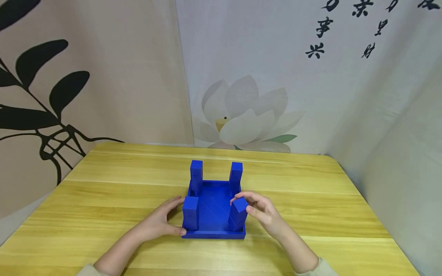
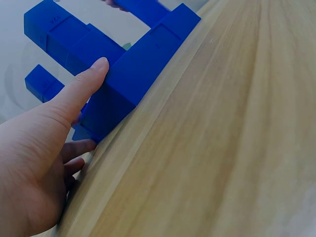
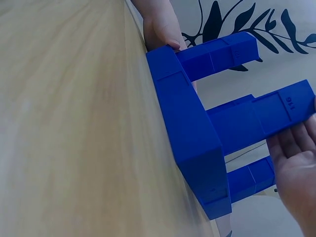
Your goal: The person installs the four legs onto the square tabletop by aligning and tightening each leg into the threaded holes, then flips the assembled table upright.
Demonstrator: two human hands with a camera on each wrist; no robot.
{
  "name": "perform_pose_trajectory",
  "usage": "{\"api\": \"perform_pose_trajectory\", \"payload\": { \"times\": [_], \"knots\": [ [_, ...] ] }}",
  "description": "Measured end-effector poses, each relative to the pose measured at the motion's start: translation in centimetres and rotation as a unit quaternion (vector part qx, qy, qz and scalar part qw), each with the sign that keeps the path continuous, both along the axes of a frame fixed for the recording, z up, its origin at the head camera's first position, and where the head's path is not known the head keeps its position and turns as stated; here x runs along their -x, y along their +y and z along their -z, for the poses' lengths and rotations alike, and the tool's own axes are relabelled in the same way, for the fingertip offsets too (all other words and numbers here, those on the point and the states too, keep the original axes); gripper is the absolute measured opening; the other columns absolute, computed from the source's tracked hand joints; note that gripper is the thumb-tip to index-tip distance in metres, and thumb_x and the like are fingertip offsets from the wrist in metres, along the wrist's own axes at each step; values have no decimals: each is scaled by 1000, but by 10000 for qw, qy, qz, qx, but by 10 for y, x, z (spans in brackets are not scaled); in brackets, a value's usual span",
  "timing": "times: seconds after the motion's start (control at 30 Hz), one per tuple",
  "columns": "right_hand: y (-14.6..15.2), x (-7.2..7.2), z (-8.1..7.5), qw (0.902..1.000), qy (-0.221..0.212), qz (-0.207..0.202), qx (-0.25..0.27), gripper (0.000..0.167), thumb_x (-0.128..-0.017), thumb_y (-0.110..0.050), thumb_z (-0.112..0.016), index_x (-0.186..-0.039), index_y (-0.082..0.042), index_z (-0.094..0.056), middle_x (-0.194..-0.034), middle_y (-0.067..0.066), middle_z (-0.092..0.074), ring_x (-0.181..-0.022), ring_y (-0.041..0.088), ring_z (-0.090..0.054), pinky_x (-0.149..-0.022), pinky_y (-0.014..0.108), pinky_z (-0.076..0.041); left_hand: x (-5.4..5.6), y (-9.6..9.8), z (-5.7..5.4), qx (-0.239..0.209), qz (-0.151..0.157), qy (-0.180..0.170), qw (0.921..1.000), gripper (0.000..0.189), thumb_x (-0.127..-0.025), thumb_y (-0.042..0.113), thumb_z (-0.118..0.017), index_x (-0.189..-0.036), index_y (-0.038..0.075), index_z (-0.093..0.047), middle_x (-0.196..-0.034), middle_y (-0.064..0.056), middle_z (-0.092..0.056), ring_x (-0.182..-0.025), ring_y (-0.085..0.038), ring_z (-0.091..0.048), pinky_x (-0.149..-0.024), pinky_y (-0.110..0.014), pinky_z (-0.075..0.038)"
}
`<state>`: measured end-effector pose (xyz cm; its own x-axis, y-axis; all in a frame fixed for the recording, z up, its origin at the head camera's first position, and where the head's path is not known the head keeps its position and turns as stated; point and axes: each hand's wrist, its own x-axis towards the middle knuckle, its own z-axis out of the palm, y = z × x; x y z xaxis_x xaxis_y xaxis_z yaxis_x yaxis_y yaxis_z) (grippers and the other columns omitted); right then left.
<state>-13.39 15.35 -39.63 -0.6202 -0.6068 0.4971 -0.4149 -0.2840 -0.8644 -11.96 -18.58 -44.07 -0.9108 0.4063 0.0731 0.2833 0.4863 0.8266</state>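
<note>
A blue rectangular tray [image 1: 214, 235] with a low rim lies on the wooden table, a blue square post rising at each corner. My left hand [image 1: 157, 222] holds the tray at its left side, the thumb on the near left corner by the near left post [image 1: 191, 213]. In the left wrist view that thumb [image 2: 91, 81] overlaps the rim, with the other fingers lower along the wall. My right hand [image 1: 264, 214] grips the upper part of the near right post [image 1: 238, 214], which is turned slightly against the tray's edges. Raised digits mark this post [image 3: 289, 101].
Two more blue posts, the far left one [image 1: 197, 177] and the far right one [image 1: 236, 177], stand at the back corners. The wooden table [image 1: 121, 184] reaches back to a printed cloth backdrop [image 1: 138, 76] with leaves, a lotus and writing.
</note>
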Motion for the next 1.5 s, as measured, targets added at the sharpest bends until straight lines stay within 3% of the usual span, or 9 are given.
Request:
{"api": "perform_pose_trajectory", "payload": {
  "times": [0.3, 0.6, 0.83, 1.07, 1.23, 1.4, 1.5],
  "knots": [
    [1, -1, -2, 9994, 88, 301, -162, 28, -97, 0, -46, -124, 7, -52, -120, 5, -62, -106, 16, -56, -82, 26, -46, 0, -1, 1, 27, -1, 12, 10000, 95, -68, 36, -86, -143, 1, -40, -148, -28, -28, -134, -51, -22, -103, -67, -20],
    [2, -1, 1, 9994, 14, 341, -113, 27, -96, -3, -52, -121, 6, -52, -122, 5, -60, -109, 19, -55, -82, 27, -46, 1, -1, 1, 13, 11, 30, 10000, 94, -68, 36, -86, -143, 0, -40, -148, -29, -28, -134, -51, -22, -103, -67, -19],
    [1, -1, 3, 9988, -165, 461, -31, 23, -94, -7, -60, -116, -2, -56, -119, 4, -60, -113, 19, -54, -92, 29, -45, 1, -1, 2, 14, -4, -3, 10000, 95, -68, 36, -86, -143, 0, -40, -149, -28, -28, -135, -50, -22, -104, -67, -20],
    [2, -2, 2, 9981, -285, 551, -58, 27, -92, -6, -60, -116, 6, -53, -119, 8, -59, -113, 22, -54, -94, 31, -45, 0, -1, 1, 2, 2, -48, 10000, 96, -68, 37, -86, -144, 0, -39, -149, -28, -28, -135, -50, -21, -104, -67, -20],
    [1, 0, 2, 9994, -144, 301, 43, 36, -93, -7, -59, -125, 5, -49, -121, 13, -59, -113, 24, -55, -94, 32, -44, 0, 0, 0, 13, -3, -13, 10000, 96, -68, 37, -86, -144, 0, -39, -149, -28, -28, -134, -50, -22, -104, -67, -20],
    [0, 2, 2, 9999, 142, -39, 39, 40, -96, -3, -47, -135, 5, -45, -125, 25, -55, -117, 28, -53, -96, 34, -43, 0, 0, 0, 44, -22, -3, 10000, 96, -68, 37, -86, -143, 0, -40, -149, -28, -28, -134, -50, -22, -104, -67, -20],
    [0, 2, 2, 9998, 58, -200, 9, 40, -97, -1, -41, -135, 9, -44, -127, 27, -54, -119, 29, -53, -99, 35, -42, 0, 0, 0, 47, -21, -17, 10000, 96, -68, 37, -86, -144, 1, -40, -149, -28, -28, -134, -50, -22, -103, -67, -20]
  ]
}}
